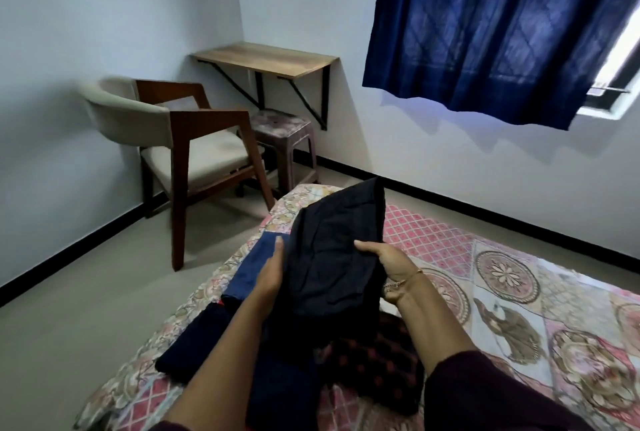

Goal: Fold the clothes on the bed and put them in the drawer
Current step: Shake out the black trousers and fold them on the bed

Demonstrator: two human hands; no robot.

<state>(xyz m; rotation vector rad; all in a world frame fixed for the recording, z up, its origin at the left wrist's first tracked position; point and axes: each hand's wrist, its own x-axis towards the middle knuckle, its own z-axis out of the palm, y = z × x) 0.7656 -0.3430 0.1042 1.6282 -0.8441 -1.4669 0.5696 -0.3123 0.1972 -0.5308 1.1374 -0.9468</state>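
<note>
A folded black garment point(332, 250) is held up above the bed point(519, 309). My left hand point(273, 274) lies flat against its left edge with straight fingers. My right hand point(384, 262) grips its right edge, thumb on top and fingers curled under. Under my arms lie a blue cloth point(251, 268), a dark navy folded piece point(194, 344) and a black cloth with red dots point(377, 365). No drawer is in view.
The bed has a patterned pink and beige sheet. A wooden armchair point(194, 150) stands at the left, a plastic stool point(280, 139) beside it under a wall-mounted wooden shelf point(266, 58). A blue curtain point(502, 25) hangs over the window at the right.
</note>
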